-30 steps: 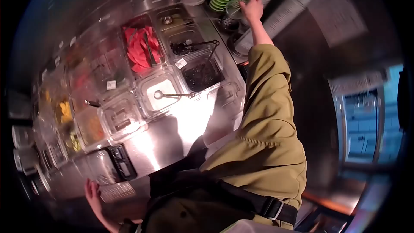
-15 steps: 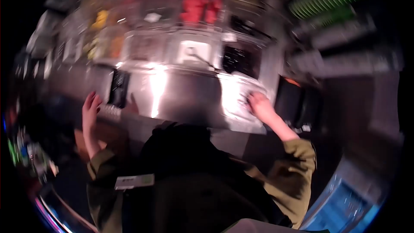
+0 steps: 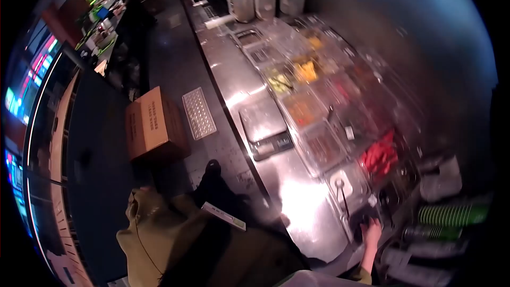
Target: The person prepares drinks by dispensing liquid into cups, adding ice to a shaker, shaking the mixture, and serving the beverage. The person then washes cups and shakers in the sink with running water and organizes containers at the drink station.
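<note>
My right hand (image 3: 372,232) is at the near end of the counter, over a dark container (image 3: 358,218) beside the food bins. Its fingers are bent down against something dark that I cannot make out. Just beyond it, a white container (image 3: 340,182) has a long-handled utensil (image 3: 343,195) lying across it. A bin of red pieces (image 3: 380,158) is farther to the right. My left hand is out of sight; only the olive sleeve (image 3: 154,223) shows at lower left.
A kitchen scale (image 3: 265,127) stands on the steel counter (image 3: 228,79). Several clear bins, one with yellow pieces (image 3: 305,72), run along it. Stacked green cups (image 3: 451,214) lie at right. A cardboard box (image 3: 154,122) and a metal floor plate (image 3: 200,112) are on the floor.
The view has swung left along the counter and aisle. My right hand has left the whitish, cloth-like item and is now at the dark container. My left hand has gone from view.
</note>
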Available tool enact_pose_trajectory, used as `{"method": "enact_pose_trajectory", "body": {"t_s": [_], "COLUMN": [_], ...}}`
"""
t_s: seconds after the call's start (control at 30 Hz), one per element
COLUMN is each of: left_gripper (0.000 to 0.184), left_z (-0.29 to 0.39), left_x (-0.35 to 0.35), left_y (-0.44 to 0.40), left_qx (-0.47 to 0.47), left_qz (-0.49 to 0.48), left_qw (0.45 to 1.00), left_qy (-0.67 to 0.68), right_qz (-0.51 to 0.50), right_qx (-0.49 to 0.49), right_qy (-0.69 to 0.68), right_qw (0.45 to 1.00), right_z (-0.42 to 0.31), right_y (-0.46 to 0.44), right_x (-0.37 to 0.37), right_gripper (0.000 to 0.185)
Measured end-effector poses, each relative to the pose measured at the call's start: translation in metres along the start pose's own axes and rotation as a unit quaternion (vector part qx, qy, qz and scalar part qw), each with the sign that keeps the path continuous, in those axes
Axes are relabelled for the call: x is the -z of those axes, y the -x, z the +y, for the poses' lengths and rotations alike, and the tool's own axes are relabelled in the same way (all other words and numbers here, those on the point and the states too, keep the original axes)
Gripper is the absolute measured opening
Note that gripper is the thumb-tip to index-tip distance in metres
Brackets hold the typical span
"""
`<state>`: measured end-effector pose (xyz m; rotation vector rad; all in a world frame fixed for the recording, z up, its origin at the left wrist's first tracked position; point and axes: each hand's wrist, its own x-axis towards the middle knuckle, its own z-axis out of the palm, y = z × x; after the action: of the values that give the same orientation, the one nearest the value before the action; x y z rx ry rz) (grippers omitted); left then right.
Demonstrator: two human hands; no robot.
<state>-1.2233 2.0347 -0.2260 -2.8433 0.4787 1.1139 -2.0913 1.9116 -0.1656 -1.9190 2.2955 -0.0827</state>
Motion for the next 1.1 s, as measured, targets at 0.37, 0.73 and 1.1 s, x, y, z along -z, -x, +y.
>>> {"method": "enact_pose_trajectory", "body": {"t_s": [0.37, 0.73, 1.1], "left_gripper": [0.046, 0.070, 0.042], "left_z": [0.101, 0.483, 0.536], "left_x": [0.014, 0.216, 0.380], "left_y": [-0.192, -0.413, -0.730], "left_qx": [-0.171, -0.285, -0.021], "left_qz": [-0.101, -0.255, -0.125], "left_qw": [0.937, 0.831, 0.811], "left_qy": [0.288, 0.404, 0.572], "right_qz": [0.143, -0.150, -0.296], "right_qx": [0.269, 0.362, 0.300], "right_qy": [-0.317, -0.282, -0.404], "right_qw": [0.898, 0.876, 0.812], "right_z": [-0.449, -0.877, -1.214], "right_y": [-0.249, -0.473, -0.849], "right_x": [0.086, 0.050, -0.047], "right_gripper": [0.039, 0.055, 0.031]}}
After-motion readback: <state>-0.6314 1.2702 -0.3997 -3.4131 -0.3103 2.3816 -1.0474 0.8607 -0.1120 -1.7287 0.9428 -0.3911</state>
